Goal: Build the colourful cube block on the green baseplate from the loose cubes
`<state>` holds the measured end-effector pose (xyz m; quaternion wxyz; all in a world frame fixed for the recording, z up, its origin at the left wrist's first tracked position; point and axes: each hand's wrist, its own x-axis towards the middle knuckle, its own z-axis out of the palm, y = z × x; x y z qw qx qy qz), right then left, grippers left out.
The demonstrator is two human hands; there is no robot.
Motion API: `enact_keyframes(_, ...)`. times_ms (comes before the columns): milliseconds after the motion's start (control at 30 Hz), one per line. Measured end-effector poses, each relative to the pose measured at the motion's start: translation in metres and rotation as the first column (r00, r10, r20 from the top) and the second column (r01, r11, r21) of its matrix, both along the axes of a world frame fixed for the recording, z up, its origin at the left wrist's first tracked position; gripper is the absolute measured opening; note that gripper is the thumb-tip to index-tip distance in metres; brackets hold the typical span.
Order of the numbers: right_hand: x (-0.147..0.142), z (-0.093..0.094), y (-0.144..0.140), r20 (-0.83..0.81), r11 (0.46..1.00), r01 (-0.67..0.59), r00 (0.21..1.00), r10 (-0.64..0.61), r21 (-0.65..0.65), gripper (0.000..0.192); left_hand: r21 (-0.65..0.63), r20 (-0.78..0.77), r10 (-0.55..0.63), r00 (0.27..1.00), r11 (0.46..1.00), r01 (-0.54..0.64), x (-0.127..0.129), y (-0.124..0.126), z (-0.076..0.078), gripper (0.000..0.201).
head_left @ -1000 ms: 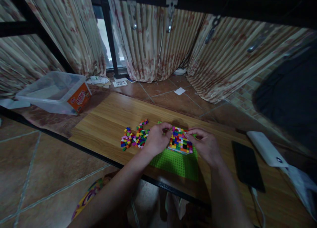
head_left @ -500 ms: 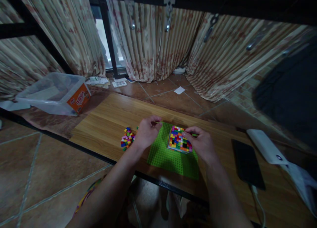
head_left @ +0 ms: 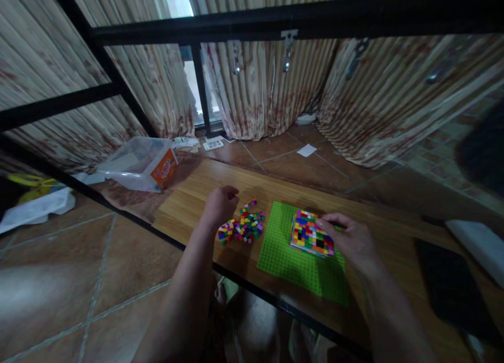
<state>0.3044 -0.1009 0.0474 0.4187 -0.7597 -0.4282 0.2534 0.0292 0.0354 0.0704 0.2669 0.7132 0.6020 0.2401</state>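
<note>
A block of many-coloured toy bricks (head_left: 309, 234) stands on a green studded baseplate (head_left: 279, 260). At its right far edge is my right hand (head_left: 352, 242), thumb over the top and fingers curled at the side, closed on the block. Left of the baseplate lies a heap of small loose toy bricks (head_left: 250, 226) in mixed colours. My left hand (head_left: 221, 208) hovers at the left of this heap, fingers curled together. Whatever is in those fingers, if anything, is hidden.
The wooden table (head_left: 189, 189) bears a dark phone (head_left: 452, 284) with a cable and a white power bank (head_left: 478, 245) on the right. A clear plastic bin (head_left: 137, 163) with an orange label sits at the left end. A black metal bar (head_left: 252, 29) crosses above.
My left hand has moved left from the baseplate to beside the loose bricks, uncovering more of the heap. My right hand stays at the brick block. The view has swung left.
</note>
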Motion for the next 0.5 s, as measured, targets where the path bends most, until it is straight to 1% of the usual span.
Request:
enact_keyframes(100, 0.005, 0.001, -0.001, 0.021, 0.997, 0.058, 0.998, -0.059, 0.06, 0.033, -0.049, -0.193, -0.08, 0.978, 0.996, 0.072, -0.004, -0.004, -0.001, 0.025)
enact_keyframes(200, 0.007, 0.005, -0.003, 0.042, 0.993, 0.069, 0.996, -0.074, 0.098, 0.032, -0.063, -0.296, -0.189, 0.936, 0.982, 0.179, 0.0, -0.008, -0.008, 0.025)
enact_keyframes(267, 0.007, 0.006, -0.003, 0.051, 0.992, 0.066, 0.996, -0.072, 0.109, 0.031, -0.066, -0.328, -0.218, 0.919, 0.976, 0.208, 0.003, -0.008, -0.014, 0.025)
enact_keyframes(333, 0.006, 0.007, -0.003, 0.05, 0.993, 0.071, 0.996, -0.076, 0.094, 0.031, -0.069, -0.343, -0.222, 0.913, 0.975, 0.211, 0.004, -0.008, -0.018, 0.027)
enact_keyframes(433, 0.005, 0.007, -0.003, 0.049, 0.995, 0.067, 0.996, -0.071, 0.074, 0.031, -0.082, -0.356, -0.233, 0.905, 0.972, 0.219, 0.006, -0.006, -0.022, 0.03)
enact_keyframes(500, 0.005, 0.007, -0.003, 0.058, 0.995, 0.063, 0.996, -0.068, 0.08, 0.031, -0.085, -0.364, -0.232, 0.902, 0.973, 0.216, 0.008, -0.005, -0.024, 0.028)
